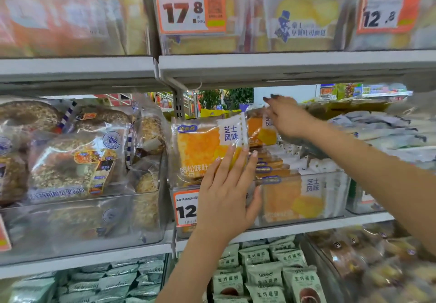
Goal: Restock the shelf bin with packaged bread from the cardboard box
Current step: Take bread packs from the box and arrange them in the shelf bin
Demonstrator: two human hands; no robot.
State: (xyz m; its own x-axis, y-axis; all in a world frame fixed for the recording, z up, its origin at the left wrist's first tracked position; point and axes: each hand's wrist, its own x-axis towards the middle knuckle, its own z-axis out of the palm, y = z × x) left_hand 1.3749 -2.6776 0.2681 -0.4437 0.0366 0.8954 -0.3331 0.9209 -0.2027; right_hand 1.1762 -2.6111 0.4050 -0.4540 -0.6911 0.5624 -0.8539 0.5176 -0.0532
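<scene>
Left hand [227, 196], fingers straight, presses flat against the front bread pack [207, 151], which stands upright, label facing out, at the bin's [335, 199] front left corner. Right hand [286, 117] pinches a second pack [259, 129] behind it.

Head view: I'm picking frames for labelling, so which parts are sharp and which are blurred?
Head view: the standing bread pack and left hand are fairly sharp; the right hand is motion-smeared; the top-left shelf packs and right-edge packs are soft; shelf edges bow slightly from the wide lens.
</scene>
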